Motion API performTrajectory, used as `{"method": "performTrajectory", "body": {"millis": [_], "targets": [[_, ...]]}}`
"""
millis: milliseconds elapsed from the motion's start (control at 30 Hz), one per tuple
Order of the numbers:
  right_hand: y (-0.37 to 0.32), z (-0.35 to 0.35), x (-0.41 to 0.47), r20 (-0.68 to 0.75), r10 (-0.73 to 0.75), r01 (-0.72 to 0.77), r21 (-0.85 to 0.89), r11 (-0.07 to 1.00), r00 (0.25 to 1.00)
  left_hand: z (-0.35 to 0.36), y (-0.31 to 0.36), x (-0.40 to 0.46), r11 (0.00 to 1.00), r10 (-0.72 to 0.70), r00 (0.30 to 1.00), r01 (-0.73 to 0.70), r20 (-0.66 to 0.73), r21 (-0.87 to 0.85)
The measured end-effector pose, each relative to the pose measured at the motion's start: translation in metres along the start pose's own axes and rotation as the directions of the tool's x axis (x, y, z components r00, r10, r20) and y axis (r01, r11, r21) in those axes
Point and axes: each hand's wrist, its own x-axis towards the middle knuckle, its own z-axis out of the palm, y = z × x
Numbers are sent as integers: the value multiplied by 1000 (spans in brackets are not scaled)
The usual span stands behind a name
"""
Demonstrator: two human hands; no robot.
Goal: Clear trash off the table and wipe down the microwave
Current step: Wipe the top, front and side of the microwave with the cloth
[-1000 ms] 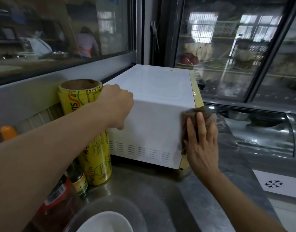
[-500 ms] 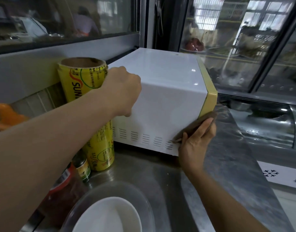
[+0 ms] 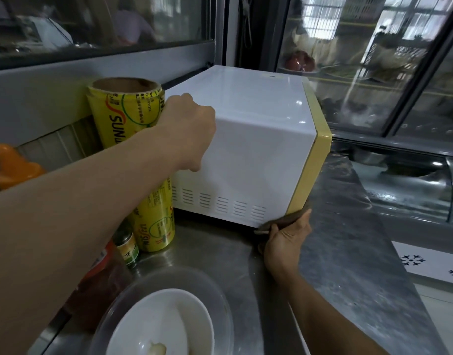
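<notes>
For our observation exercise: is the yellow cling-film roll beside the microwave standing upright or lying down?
Upright: the yellow cling-film roll stands on end on the steel counter, its open cardboard core facing up.

L arm reaches fwd from lower left, bare forearm, wrist roughly straight. Left hand (image 3: 188, 130) seen from the back, knuckles up, fingers curled over the upper rear corner of the microwave (image 3: 258, 149), thumb tip poking down on its side panel. R arm comes up from lower right, forearm bare, wrist bent back. Right hand (image 3: 287, 239) palm up, fingers (image 3: 303, 219) pressing a brown cloth (image 3: 284, 221) under the microwave's lower front corner.
</notes>
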Motion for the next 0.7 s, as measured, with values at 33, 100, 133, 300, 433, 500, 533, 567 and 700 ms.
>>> {"method": "performTrajectory", "body": {"millis": [33,100,133,300,433,500,533,567,700], "targets": [[0,-4,0,16,32,-32,31,999,999,-2,0,-1,1000,1,1000,-1,9,0],[-1,-13,2,67,97,-99,29,995,993,-4,-1,-2,1000,1,999,-1,32,-1],[-1,-18,5,106,140,-139,-20,990,984,-5,-2,-3,1000,-3,999,3,46,-2],[-6,-60,11,210,196,-128,-300,945,958,-9,-2,-6,1000,-19,994,17,107,13],[-30,-101,1,214,-18,93,-348,933,977,-14,-5,-12,997,-7,989,-5,145,79],[-52,-117,6,191,-229,288,-398,871,955,-16,-10,-14,994,-2,987,-16,163,104],[-64,-123,11,180,-374,415,-419,808,910,-18,-13,-14,994,-5,986,-14,165,110],[-77,-128,19,159,-523,536,-426,729,837,-20,-16,-15,994,-11,987,-7,159,113],[-119,-125,65,216,-874,849,-421,318,435,-27,-31,-14,992,-27,996,16,85,124]]}}
